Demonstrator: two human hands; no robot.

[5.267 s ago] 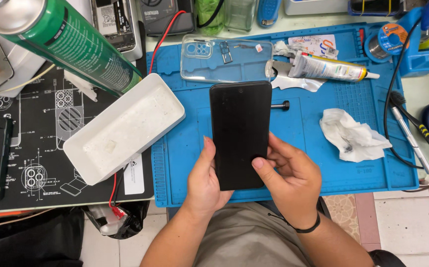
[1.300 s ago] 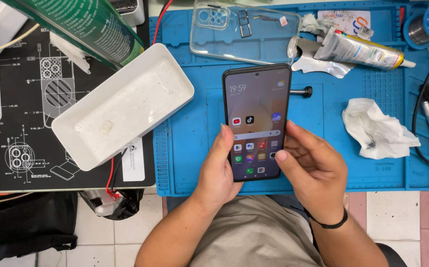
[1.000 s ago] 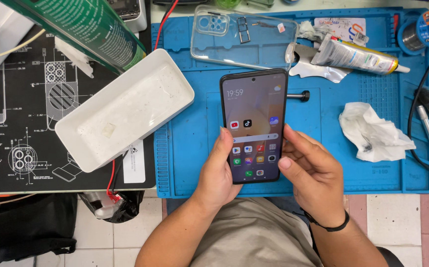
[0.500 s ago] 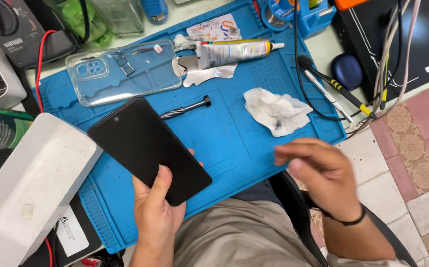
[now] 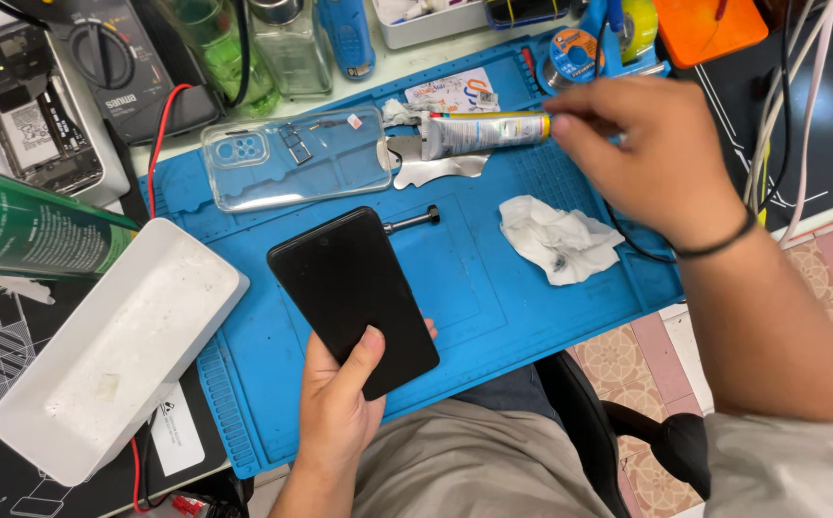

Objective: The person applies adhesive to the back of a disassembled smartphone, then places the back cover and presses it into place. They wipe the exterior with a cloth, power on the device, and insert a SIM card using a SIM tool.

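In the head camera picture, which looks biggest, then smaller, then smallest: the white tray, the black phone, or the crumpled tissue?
1. white tray, clearly biggest.
2. black phone, held in the left hand, so nearer the camera.
3. crumpled tissue, smallest.

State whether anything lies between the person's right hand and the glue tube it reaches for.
Nothing visible does. The right hand is already at the cap end of the glue tube; the crumpled tissue lies nearer the person, off that path.
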